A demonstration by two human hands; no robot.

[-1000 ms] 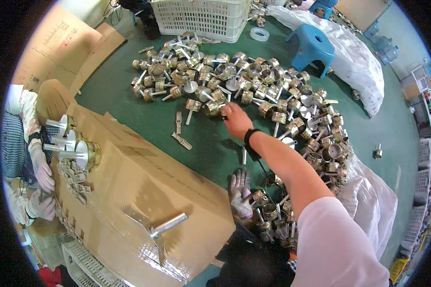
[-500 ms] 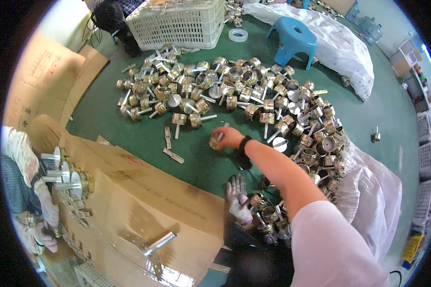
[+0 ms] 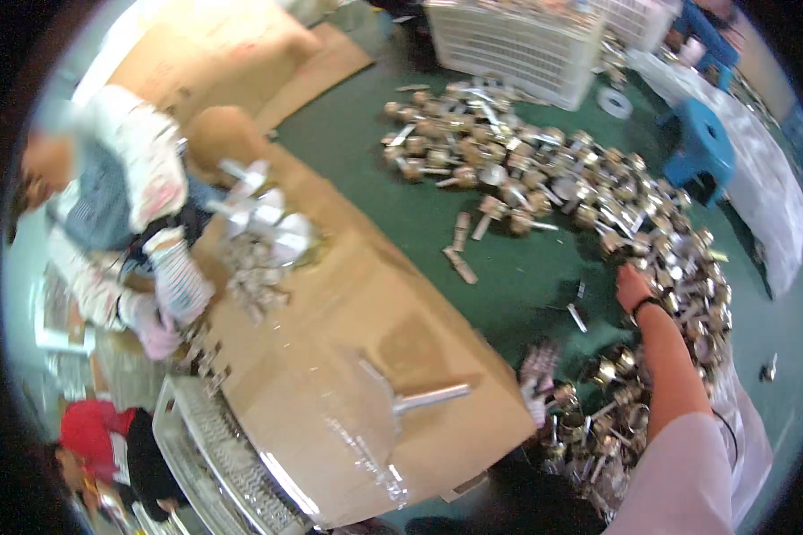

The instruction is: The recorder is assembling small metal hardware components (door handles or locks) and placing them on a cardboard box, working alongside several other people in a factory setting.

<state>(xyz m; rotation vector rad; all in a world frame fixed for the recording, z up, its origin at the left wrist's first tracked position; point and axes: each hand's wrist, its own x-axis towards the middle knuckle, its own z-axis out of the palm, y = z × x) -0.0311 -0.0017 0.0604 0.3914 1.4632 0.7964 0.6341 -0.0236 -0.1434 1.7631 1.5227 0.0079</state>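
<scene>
My right hand (image 3: 632, 285), bare with a black band at the wrist, is at the near edge of a heap of metal cups with straight handles (image 3: 589, 192). Its fingers look curled, but blur and the heap hide what they hold, if anything. My left hand is out of view. A grey and white work glove (image 3: 539, 370), with no arm showing in it, lies beside the cardboard's right corner. Just left of my right hand, a thin shiny metal piece (image 3: 578, 317) lies on the green floor. More metal cups (image 3: 589, 428) lie under and left of my forearm.
A large cardboard sheet (image 3: 357, 330) bears a metal piece with a tube handle (image 3: 433, 398). At its left a gloved co-worker (image 3: 165, 303) handles small parts. Behind are a white crate (image 3: 517, 53), a blue stool (image 3: 703, 152) and white sacking (image 3: 767, 196).
The view has swung left, bringing in more of the co-worker. My right hand has moved right across the floor to the heap; the metal cup seen in it earlier cannot be made out.
</scene>
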